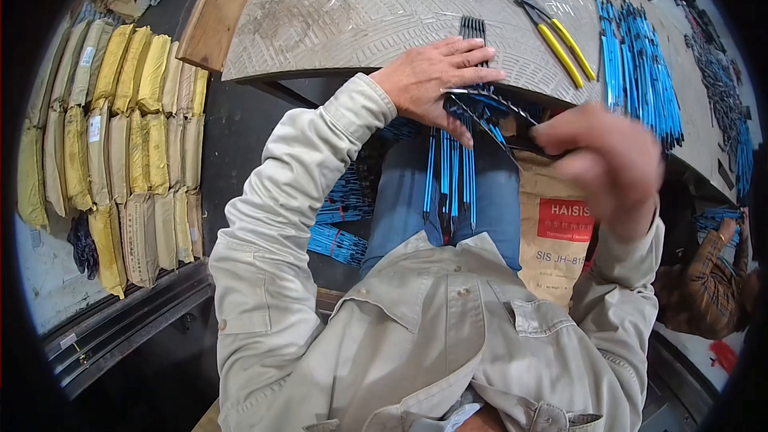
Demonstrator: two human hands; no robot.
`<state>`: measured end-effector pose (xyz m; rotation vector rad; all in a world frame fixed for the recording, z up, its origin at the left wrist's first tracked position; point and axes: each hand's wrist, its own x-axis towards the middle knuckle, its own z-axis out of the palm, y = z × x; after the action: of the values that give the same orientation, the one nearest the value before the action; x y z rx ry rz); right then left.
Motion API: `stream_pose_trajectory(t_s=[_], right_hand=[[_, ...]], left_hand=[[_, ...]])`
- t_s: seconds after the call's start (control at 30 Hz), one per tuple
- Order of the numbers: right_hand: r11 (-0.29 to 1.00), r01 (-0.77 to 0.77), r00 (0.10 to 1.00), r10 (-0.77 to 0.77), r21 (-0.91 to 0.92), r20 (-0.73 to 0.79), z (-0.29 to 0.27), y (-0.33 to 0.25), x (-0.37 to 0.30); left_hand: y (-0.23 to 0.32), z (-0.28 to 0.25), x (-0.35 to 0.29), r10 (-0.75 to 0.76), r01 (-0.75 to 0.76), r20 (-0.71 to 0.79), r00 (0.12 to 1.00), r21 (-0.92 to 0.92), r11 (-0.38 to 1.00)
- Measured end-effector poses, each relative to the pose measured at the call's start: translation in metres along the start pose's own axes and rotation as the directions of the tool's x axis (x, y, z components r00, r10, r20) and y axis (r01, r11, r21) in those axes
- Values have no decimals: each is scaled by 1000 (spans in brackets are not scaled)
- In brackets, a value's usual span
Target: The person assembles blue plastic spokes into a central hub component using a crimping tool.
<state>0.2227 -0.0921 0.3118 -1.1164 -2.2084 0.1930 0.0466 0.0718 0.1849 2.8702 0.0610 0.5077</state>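
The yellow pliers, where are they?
In the head view, the yellow pliers lie on the grey table, upper right, between the left hand and the pile of blue rods.

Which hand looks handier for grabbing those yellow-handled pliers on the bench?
Probably the right hand: it hovers raised, nearer the yellow-handled pliers, though it seems to hold a dark strip. The left hand lies flat, pressing the blue rods at the bench edge.
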Motion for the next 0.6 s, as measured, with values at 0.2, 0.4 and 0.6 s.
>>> stream_pose_trajectory(t_s=[0.2,0.4,0.6], right_hand=[[792,-54,989,125,-608,75,57,-18,-7],[779,-15,1000,2,-627,-21,85,-4,-3],[859,2,985,-92,-512,-149,62,3,2]], left_hand=[[-2,18,1,-14,20,-63,998,93,996],[-12,38,-1,-99,107,-91,991,83,991],[5,26,-1,-169,171,-96,981,12,985]])
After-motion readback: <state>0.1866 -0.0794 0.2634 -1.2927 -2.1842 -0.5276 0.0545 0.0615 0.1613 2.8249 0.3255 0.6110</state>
